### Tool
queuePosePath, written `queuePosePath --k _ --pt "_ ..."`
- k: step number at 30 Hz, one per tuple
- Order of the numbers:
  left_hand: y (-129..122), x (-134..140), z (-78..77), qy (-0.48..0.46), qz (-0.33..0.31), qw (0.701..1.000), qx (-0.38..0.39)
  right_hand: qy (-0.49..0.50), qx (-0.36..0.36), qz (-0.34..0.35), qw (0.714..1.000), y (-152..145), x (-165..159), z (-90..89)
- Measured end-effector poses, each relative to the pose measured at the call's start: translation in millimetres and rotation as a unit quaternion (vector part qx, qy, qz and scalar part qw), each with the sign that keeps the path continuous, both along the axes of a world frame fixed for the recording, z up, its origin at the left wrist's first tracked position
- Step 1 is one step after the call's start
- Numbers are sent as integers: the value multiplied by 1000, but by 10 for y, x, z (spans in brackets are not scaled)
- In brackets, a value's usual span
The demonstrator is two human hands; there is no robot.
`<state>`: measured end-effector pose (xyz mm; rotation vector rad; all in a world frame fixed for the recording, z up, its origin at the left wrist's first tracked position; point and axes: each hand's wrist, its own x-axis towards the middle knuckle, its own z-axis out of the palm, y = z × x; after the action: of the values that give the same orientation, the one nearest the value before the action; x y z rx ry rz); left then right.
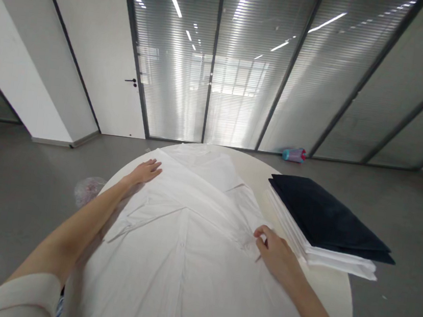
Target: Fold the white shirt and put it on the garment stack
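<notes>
Works at the round table (336,296) now, over a white shirt (150,279) spread across most of the top, upper end toward the glass partition (240,80), lower end toward the near side. Rests the left hand (146,171) palm down at the upper left edge, fingers loosely fanned, clasping nothing! Sets the right hand (276,252) to the opposite side, thumb and fingers bent in close at the end of a sleeve (202,191); cannot tell from here whether cloth is caught between the fingertips. Looks only part-way along, judging by the lie of the cloth: done, it seems, with laying the shirt out flat and bringing that sleeve slantwise over the chest, and apparently with a second sleeve (142,213) too, angled the other way, though hard to make out white on white. Leaves the body at full width and length, with no fold down the sides or across the lower part, and a few soft wrinkles remaining. Shows dark cloth (328,214) just to the right, lying flat on top of folded white cloth (341,261). On to the containers: down on the floor to the left, includes a clear plastic bag (89,190) holding something pale pinkish, too blurred to name. Away by the glass, offers a striped container (293,154), tipped on its side, contents out of sight.
</notes>
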<state>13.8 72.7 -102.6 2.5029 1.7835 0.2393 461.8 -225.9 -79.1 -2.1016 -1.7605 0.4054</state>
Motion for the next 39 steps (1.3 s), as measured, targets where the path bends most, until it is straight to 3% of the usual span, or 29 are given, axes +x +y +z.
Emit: queuePosePath --k 4,8,16,22,32,35,39 --pt "69 -80 -87 -13 -21 1000 0 53 -24 25 998 14 22 33" --pt "54 -128 -21 -42 -67 997 10 58 -31 29 997 7 15 68" --pt "-400 -647 179 -60 -188 980 37 26 -17 34 999 9 28 -37" --pt "-565 -681 179 1 -171 977 126 13 -23 29 999 0 4 2" --pt "-568 -657 192 40 -170 976 128 38 13 33 999 23 35 -59" --pt "-582 -628 269 70 -162 979 105 40 15 30 999 21 35 -51" --pt "-605 -424 490 99 -139 983 62 30 11 31 999 15 20 -26"
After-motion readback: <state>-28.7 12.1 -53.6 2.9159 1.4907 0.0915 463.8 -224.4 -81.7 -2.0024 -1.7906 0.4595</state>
